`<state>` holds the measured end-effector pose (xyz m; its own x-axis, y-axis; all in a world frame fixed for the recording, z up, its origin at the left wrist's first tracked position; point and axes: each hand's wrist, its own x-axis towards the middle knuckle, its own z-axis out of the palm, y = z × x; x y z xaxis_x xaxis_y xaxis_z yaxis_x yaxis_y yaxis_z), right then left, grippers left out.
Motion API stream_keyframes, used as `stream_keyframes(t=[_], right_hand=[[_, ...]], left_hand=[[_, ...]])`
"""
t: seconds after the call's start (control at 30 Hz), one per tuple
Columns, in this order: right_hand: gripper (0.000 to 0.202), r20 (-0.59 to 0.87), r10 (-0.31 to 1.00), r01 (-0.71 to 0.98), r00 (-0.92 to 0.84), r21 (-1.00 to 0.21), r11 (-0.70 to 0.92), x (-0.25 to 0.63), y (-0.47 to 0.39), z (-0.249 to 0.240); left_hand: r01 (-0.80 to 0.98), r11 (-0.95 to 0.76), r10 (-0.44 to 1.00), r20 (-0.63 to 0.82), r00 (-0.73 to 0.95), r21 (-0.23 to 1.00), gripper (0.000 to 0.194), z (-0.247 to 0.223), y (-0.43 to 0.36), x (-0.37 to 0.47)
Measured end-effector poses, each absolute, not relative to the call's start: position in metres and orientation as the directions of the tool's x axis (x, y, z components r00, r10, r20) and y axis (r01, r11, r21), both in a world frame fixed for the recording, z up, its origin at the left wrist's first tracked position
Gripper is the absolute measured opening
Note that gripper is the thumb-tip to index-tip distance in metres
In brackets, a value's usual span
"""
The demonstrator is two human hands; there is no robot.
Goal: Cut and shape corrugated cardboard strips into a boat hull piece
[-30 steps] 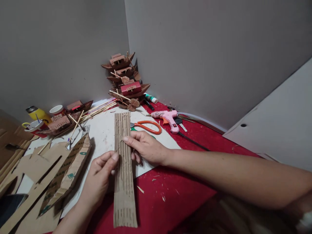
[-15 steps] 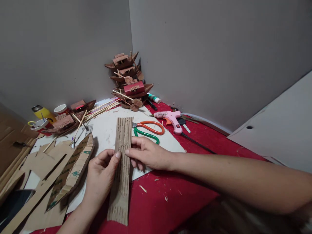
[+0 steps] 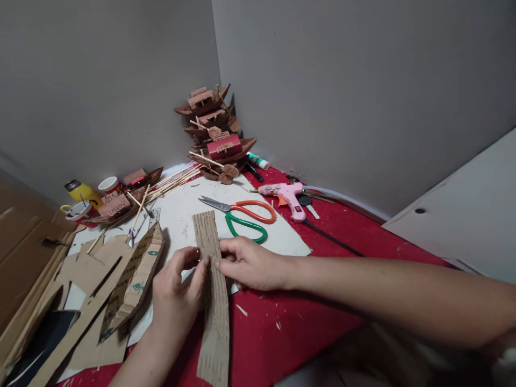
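Note:
A long corrugated cardboard strip (image 3: 215,322) stands lengthwise before me, over the white sheet and the red table cover. My left hand (image 3: 181,279) pinches its left edge, thumb on the front face. On the opposite edge, my right hand (image 3: 250,263) grips the strip, with its rear fingers hidden behind the cardboard. Just beyond the strip lie scissors (image 3: 245,212) with one orange and one green handle, their blades apart. To the left of my left hand rests a boat-shaped cardboard hull (image 3: 135,279) with green marks.
A pink glue gun (image 3: 288,198) lies at the right with its cord. Finished cardboard boats (image 3: 223,148) are stacked in the corner. Wooden sticks (image 3: 173,183), cups (image 3: 108,185) and a yellow bottle (image 3: 86,193) stand at the back left. Cardboard scraps (image 3: 86,269) cover the left side.
The strip has come down and toward me, its upper end now tilted left and the strip slightly bent. Both hands moved with it, and the scissor blades have come into view.

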<state>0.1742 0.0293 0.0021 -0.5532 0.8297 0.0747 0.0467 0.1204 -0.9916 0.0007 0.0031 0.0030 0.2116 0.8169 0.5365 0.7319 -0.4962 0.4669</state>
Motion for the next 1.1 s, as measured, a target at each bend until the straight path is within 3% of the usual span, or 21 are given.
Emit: stream_keyframes(t=[0.23,0.43,0.63,0.77,0.93,1.0,1.1], right_hand=[[0.012,0.183,0.804,0.046,-0.565,-0.967,0.252,0.176,0.032,-0.002],[0.014,0.214,0.821,0.136,-0.529,-0.934,0.33,0.176,0.031,-0.002],[0.013,0.174,0.839,0.213,-0.516,-0.923,0.322,0.175,0.03,0.002],[0.013,0.157,0.851,0.244,-0.502,-0.918,0.314,0.175,0.028,0.003],[0.014,0.15,0.857,0.308,-0.494,-0.891,0.333,0.174,0.025,0.004],[0.014,0.145,0.852,0.318,-0.503,-0.886,0.339,0.174,0.025,0.003],[0.014,0.132,0.859,0.347,-0.495,-0.876,0.335,0.173,0.025,0.0]], left_hand=[[0.764,-0.575,0.741,0.582,0.334,0.294,0.014,0.011,0.0,0.007],[0.796,-0.543,0.774,0.528,0.349,0.269,0.005,0.011,0.001,0.01],[0.841,-0.486,0.798,0.514,0.315,0.239,0.008,0.003,0.002,0.013],[0.85,-0.442,0.84,0.465,0.281,0.286,0.011,0.005,0.001,0.015],[0.826,-0.327,0.938,0.263,0.226,0.459,0.015,0.017,0.002,0.014],[0.858,-0.3,0.947,0.242,0.213,0.416,0.016,0.018,0.001,0.017],[0.933,-0.267,0.944,0.259,0.204,0.239,0.017,0.014,0.0,0.025]])
